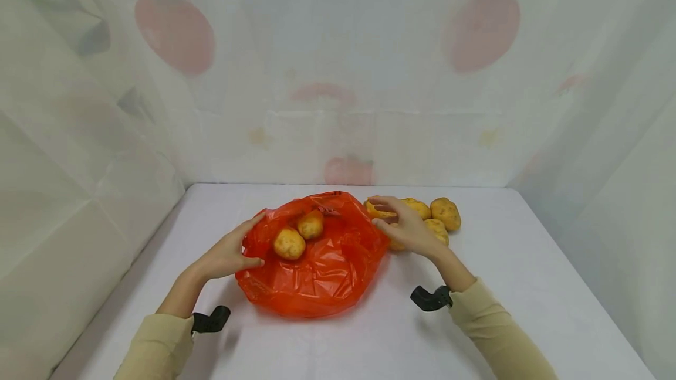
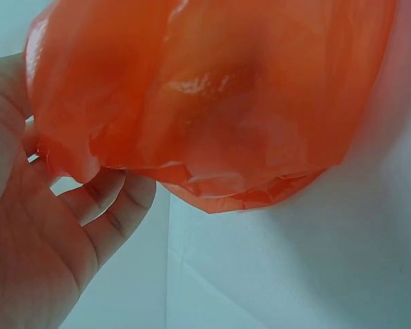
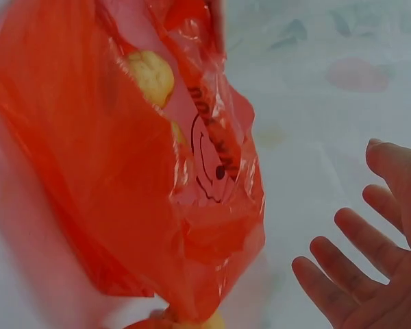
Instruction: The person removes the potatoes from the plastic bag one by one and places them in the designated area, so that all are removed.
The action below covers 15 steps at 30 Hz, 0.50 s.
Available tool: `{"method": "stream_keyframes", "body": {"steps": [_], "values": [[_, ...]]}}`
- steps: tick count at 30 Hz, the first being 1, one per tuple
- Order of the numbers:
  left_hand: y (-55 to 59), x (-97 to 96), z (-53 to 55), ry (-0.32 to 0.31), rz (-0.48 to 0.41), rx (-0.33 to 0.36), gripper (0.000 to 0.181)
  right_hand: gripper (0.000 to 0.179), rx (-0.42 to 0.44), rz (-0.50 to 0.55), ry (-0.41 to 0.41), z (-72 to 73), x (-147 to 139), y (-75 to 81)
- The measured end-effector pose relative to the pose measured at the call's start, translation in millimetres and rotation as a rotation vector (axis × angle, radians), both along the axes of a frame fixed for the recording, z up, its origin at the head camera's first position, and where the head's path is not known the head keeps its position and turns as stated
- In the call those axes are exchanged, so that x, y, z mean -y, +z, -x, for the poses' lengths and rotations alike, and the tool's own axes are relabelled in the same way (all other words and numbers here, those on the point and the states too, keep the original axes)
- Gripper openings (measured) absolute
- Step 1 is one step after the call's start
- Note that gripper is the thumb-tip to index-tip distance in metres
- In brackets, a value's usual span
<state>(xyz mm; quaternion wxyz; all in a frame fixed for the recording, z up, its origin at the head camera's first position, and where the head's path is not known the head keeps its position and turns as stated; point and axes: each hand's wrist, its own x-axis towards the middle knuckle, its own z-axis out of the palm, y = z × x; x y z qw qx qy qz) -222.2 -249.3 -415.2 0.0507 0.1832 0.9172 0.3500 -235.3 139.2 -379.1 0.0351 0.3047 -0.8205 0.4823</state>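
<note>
An orange-red plastic bag (image 1: 327,268) lies on the table with its mouth spread toward me. Two potatoes (image 1: 289,244) show inside it. At the bag's left edge is my left hand (image 1: 227,254), its thumb and fingers apart and touching the film. In the left wrist view, the bag hides the thumb tip and part of the fingers. My right hand (image 1: 409,230) hovers just beyond the bag's right edge, above more potatoes. The right wrist view shows this hand's fingers (image 3: 370,240) spread, with nothing in them and a gap to the bag.
Several loose potatoes (image 1: 445,213) sit together at the back right of the white table (image 1: 528,286), partly behind my right hand. Pale curtains (image 1: 412,75) with fruit prints enclose the back and sides. A black wrist mount (image 1: 432,299) juts inward from each sleeve.
</note>
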Motion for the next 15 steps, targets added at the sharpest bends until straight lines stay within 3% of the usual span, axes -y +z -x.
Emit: {"method": "stream_keyframes", "body": {"steps": [6,15], "values": [[-0.4,0.1,-0.6,0.003,0.002,0.002,0.093,0.046,0.004,-0.012,0.037,20.4,13.4,-12.7],[-2.2,0.6,-0.6,0.000,0.006,-0.006,0.094,0.050,0.055,-0.025,0.080,30.7,41.3,-12.7]]}}
